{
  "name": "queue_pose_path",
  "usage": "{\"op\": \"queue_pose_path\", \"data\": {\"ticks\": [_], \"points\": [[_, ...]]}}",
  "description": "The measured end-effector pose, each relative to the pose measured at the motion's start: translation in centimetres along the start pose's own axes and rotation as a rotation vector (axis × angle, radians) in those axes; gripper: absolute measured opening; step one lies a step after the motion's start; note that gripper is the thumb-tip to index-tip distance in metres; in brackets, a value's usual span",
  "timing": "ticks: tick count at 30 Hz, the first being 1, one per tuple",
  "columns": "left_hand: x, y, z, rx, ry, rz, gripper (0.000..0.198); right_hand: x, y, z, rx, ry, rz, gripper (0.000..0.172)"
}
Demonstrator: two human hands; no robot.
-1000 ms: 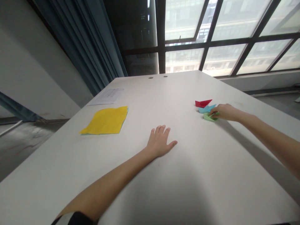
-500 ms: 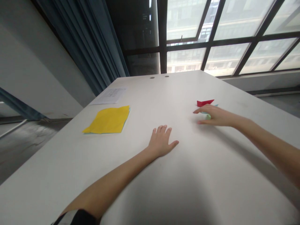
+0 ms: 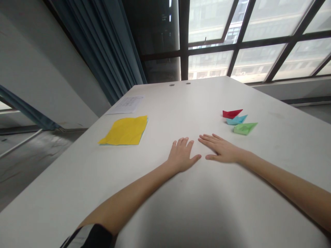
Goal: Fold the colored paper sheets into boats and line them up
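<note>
My left hand [image 3: 182,155] lies flat on the white table [image 3: 165,206], palm down, fingers stretched out, holding nothing. Just to its right my right hand [image 3: 219,149] also rests flat and open, fingers pointing left toward the other hand. Three folded paper shapes lie in a row beyond the right hand: a red one [image 3: 232,113], a light blue one [image 3: 236,119] and a green one [image 3: 244,128], the green nearest the hand but apart from it.
A stack of square paper with a yellow sheet [image 3: 125,130] on top lies at the left of the table. A white printed sheet [image 3: 126,104] lies beyond it. Dark curtains and large windows stand behind the table's far edge.
My right hand let go of the green folded paper and slid left, now lying flat beside my left hand. The left hand has stayed in place. The view shifted slightly.
</note>
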State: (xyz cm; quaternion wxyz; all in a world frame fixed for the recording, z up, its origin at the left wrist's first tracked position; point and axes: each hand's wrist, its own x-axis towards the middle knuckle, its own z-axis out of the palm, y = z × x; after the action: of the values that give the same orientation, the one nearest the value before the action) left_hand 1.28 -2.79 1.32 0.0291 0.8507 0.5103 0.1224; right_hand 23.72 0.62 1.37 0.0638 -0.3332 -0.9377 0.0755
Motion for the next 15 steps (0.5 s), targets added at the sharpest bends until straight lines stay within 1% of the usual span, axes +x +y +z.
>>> {"op": "queue_pose_path", "data": {"ticks": [4,6,8,9,10,12,14,15], "points": [[-0.2,-0.2,-0.1,0.013,-0.034,0.009,0.062,0.0,-0.2,-0.1,-0.004,-0.006,0.008,0.073],[-0.1,-0.6,-0.5,0.013,-0.052,0.05,0.06,0.0,-0.3,-0.1,0.004,0.001,0.011,0.073],[0.5,-1.5,-1.4,-0.003,-0.089,0.115,0.053,0.1,-0.2,0.0,0.015,0.01,0.012,0.072],[0.8,-2.2,-2.0,-0.014,-0.117,0.137,0.047,0.1,-0.2,0.0,0.018,0.012,0.012,0.072],[1.3,-3.0,-2.8,-0.021,-0.135,0.12,0.043,0.1,-0.1,0.1,0.017,0.013,0.014,0.072],[2.1,-5.2,-4.5,0.007,-0.115,0.003,0.041,0.1,0.0,0.2,0.006,0.011,0.019,0.072],[2.7,-8.0,-6.2,0.117,-0.112,-0.184,0.045,-0.1,0.1,0.2,-0.002,0.011,0.021,0.072],[2.7,-9.7,-7.0,0.187,-0.115,-0.306,0.049,-0.1,0.1,0.2,-0.002,0.014,0.021,0.072]]}}
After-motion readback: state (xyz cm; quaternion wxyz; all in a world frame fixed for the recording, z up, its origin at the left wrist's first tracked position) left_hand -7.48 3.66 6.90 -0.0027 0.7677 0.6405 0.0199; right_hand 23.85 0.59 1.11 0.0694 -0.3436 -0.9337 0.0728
